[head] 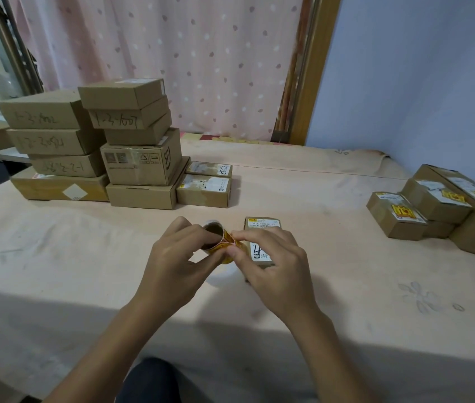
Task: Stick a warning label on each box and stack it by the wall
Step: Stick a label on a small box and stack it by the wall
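Note:
My left hand (169, 264) grips a small roll of yellow-and-red warning labels (214, 235) above the middle of the bed. My right hand (271, 264) pinches the free end of a label (231, 239) at the roll's right side. Just behind my right hand lies a small cardboard box (262, 228) with a white shipping slip on top, partly hidden by my fingers. Several boxes bearing yellow warning labels (434, 205) are stacked at the right by the blue wall. A pile of brown boxes without warning labels (99, 146) stands at the back left.
The bed is covered with a pale pink sheet (346, 286). A pink dotted curtain (172, 53) hangs behind, with a wooden door frame (311, 82) beside it. Two small boxes with white slips (205, 187) sit right of the left pile. My knee (149, 379) shows at the bottom.

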The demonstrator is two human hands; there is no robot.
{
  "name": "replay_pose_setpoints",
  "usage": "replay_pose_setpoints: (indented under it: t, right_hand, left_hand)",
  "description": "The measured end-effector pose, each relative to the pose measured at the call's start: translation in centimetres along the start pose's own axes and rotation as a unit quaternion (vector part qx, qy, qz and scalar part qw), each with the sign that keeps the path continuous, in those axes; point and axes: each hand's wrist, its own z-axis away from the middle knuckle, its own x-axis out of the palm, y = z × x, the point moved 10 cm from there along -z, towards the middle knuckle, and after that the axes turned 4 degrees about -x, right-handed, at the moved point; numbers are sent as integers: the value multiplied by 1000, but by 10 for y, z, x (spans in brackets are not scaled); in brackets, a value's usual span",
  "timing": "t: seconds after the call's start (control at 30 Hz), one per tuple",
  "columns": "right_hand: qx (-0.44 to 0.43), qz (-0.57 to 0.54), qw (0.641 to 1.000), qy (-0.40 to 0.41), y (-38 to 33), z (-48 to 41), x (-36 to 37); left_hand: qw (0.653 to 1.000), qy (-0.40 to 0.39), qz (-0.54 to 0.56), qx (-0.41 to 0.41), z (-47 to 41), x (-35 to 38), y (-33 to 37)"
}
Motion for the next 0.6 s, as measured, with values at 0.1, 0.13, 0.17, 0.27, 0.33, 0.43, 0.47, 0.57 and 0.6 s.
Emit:
replay_pose_setpoints:
  t: [0.1,0.13,0.17,0.27,0.33,0.43,0.47,0.57,0.6]
  right_hand:
    - [2,-25,1000,3,2,1,-4]
    - [9,-40,999,0,4,1,-5]
    - [18,-52,998,-1,7,2,-6]
    - [59,-50,997,8,21,5,-13]
    - [101,-53,993,16,34,7,-18]
    - [141,-72,987,24,49,10,-22]
    - [155,-81,984,27,54,12,-23]
    - [213,-114,970,39,71,20,-27]
    - [235,-125,963,43,76,23,-28]
  left_hand:
    - [1000,-2,-20,6,2,2,-1]
    - [1000,-1,-28,4,2,2,-2]
    - [999,0,-37,1,3,1,-4]
    - [998,-8,-64,-9,4,1,-11]
    - [997,-15,-74,-12,6,2,-19]
    - [996,-25,-79,-32,8,6,-37]
    - [995,-29,-83,-42,9,8,-45]
    - [991,-46,-110,-59,11,18,-68]
    - [990,-53,-118,-63,12,22,-76]
